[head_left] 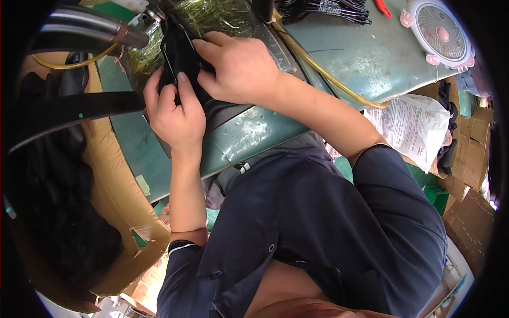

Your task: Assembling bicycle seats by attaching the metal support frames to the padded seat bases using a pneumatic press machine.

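Note:
A soft black fabric piece (180,52) lies on the machine bed at the upper left of the green table, a pale line running along its edge. My left hand (177,114) bends its fingers onto the near left side of this piece and grips it. From the right, my right hand (241,66) pinches the piece's right edge, thumb and index finger close to the cloth. Just beyond the fabric's far end is a metal machine head (156,11); its exact contact with the fabric cannot be made out.
A thick metal cylinder (85,26) and a curved black bar (79,114) reach in from the left, above a cardboard box (108,159) of black items. A yellow hose (328,74) crosses the green table (249,135). Black strips (328,10) and a small fan (442,34) lie farther right.

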Action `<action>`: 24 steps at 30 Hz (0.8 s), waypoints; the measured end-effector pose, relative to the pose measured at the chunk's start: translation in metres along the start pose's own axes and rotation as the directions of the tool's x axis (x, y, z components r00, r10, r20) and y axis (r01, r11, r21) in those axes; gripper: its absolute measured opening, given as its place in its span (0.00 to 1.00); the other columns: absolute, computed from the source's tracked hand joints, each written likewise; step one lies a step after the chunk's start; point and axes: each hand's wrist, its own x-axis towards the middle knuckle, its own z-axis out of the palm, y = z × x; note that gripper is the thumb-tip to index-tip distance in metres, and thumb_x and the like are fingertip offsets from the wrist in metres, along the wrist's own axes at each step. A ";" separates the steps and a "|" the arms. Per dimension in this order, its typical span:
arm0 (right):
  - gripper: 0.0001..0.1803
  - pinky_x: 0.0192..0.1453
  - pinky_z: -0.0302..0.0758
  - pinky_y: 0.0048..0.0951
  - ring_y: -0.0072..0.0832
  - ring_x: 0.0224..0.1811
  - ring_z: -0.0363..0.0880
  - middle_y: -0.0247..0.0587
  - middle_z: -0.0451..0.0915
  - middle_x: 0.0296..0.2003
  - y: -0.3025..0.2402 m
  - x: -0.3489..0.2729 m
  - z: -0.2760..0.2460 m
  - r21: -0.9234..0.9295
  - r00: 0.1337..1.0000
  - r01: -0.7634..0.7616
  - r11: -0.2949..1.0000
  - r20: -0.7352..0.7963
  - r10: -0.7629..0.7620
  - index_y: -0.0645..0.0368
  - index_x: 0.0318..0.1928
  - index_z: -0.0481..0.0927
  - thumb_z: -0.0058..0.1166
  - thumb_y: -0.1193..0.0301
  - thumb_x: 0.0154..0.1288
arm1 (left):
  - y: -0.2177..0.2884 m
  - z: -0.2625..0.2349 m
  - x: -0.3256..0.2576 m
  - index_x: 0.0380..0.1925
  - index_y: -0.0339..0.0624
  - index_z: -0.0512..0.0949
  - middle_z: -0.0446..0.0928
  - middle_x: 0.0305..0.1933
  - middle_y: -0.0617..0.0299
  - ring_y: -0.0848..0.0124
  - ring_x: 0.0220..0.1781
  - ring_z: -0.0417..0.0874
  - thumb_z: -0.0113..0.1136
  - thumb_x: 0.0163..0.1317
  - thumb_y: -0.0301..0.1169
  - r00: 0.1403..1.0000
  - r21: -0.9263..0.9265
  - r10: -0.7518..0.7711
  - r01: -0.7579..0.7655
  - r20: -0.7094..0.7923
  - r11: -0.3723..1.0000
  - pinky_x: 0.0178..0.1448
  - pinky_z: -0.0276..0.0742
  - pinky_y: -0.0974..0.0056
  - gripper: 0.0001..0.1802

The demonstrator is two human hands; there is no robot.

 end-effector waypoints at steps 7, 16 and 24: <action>0.18 0.33 0.85 0.48 0.48 0.31 0.88 0.44 0.83 0.33 0.007 -0.006 -0.002 0.000 0.999 0.021 1.000 0.029 -0.021 0.57 0.44 0.87 0.66 0.61 0.56 | 0.011 0.000 -0.010 0.25 0.34 0.82 0.88 0.57 0.47 0.48 0.50 0.89 0.71 0.72 0.32 1.000 -0.025 -0.025 0.025 0.000 0.999 0.54 0.84 0.50 0.17; 0.30 0.42 0.88 0.45 0.50 0.41 0.91 0.47 0.90 0.47 0.024 0.025 0.015 0.058 1.000 0.013 0.998 0.008 -0.014 0.56 0.62 0.86 0.70 0.55 0.62 | -0.009 0.021 0.017 0.34 0.37 0.83 0.87 0.57 0.49 0.46 0.53 0.89 0.70 0.74 0.34 0.995 0.068 0.046 -0.040 -0.088 0.997 0.54 0.85 0.48 0.13; 0.37 0.70 0.79 0.50 0.58 0.65 0.84 0.63 0.85 0.60 0.011 0.024 -0.016 0.203 0.986 -0.158 0.966 0.080 0.144 0.67 0.69 0.79 0.72 0.55 0.70 | 0.009 0.004 0.013 0.65 0.31 0.72 0.73 0.74 0.30 0.35 0.73 0.78 0.77 0.61 0.31 0.980 -0.121 0.011 -0.035 -0.197 0.992 0.75 0.76 0.42 0.35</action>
